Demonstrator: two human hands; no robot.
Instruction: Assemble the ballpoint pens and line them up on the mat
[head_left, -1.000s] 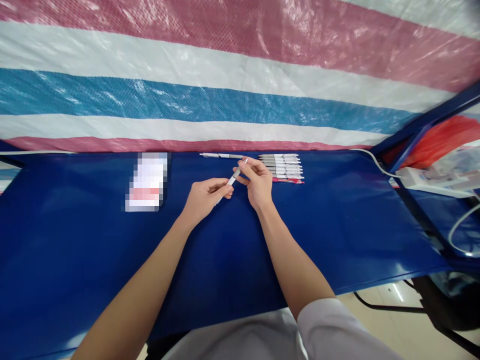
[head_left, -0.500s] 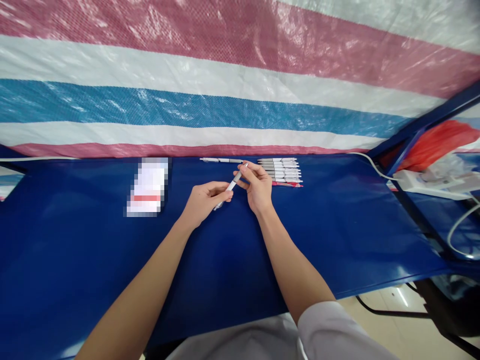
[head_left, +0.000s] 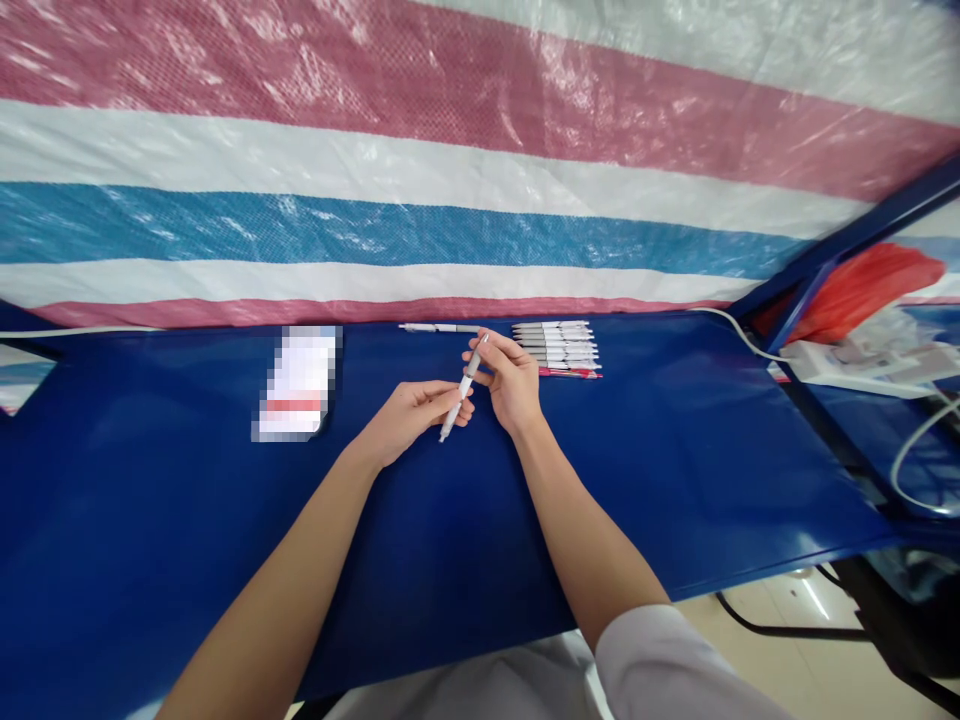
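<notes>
Fingers (head_left: 468, 408) of the left hand (head_left: 401, 420) are pressed together, thumb against them, pinching the lower barrel of a slim white pen with a grey grip (head_left: 464, 386). Right hand (head_left: 511, 388): thumb and fingertips close on the upper, grey end, near the shiny tip; the other fingers are partly bent. Pen lies slantwise between the two hands, apparently clear of the surface, button end down toward the wearer.

Risk 1: smooth, narrow barrel on fingertip holds only. Uneven pressure or opposed turning could let it slip or spin; likely cause, too little skin contact.

Risk 2: right knuckles sit near a lone white-and-grey pen (head_left: 439, 328) behind; whether they touch it I cannot tell. A careless backward push might roll it.

Risk 3: just beyond the right hand, a stacked-looking row of white-and-grey pens (head_left: 555, 338), with a slim red pen (head_left: 571, 373) at its near side. A wrist swing rightward could scatter the row.

Glossy blue tabletop (head_left: 675, 450): probably little friction, so a dropped pen might travel. Pixelated white-and-red rectangular object (head_left: 296, 380), well apart at left: low exposure, I judge.
</notes>
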